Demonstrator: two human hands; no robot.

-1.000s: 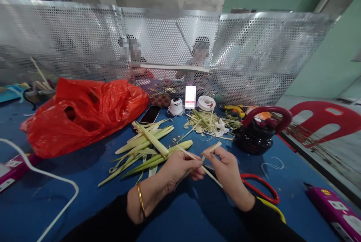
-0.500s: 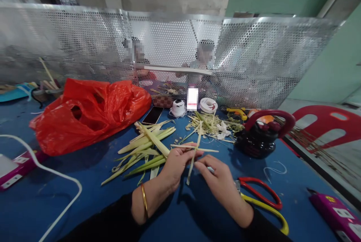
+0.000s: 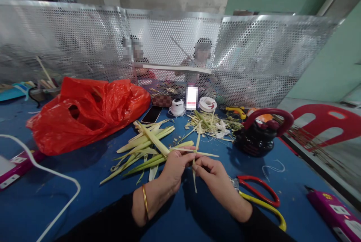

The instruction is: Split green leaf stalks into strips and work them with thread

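My left hand [image 3: 172,167], a gold bangle at its wrist, pinches the crossing of several narrow pale-green leaf strips [image 3: 207,155]. One strip runs sideways, and another points away from me and hangs down toward the table. My right hand [image 3: 213,177] meets the left just below the crossing, its thumb and fingers closed on the hanging strip. Behind my left hand lies a heap of long pale husk-like leaves [image 3: 152,135]. Scissors [image 3: 261,190] with one red and one yellow handle lie by my right wrist, their blades mostly hidden by the hand.
A red plastic bag [image 3: 90,118] and a phone [image 3: 152,114] lie left. Along the mesh partition [image 3: 169,31] stand a thread spool [image 3: 177,107] and a tape roll [image 3: 208,104], near leaf scraps [image 3: 207,121]. Right are a black pot [image 3: 255,140] and a purple power strip [image 3: 335,212].
My right hand has moved left and its fingertips have closed on the hanging strip. The strip's lower end has swung to the right. My left hand keeps its hold.
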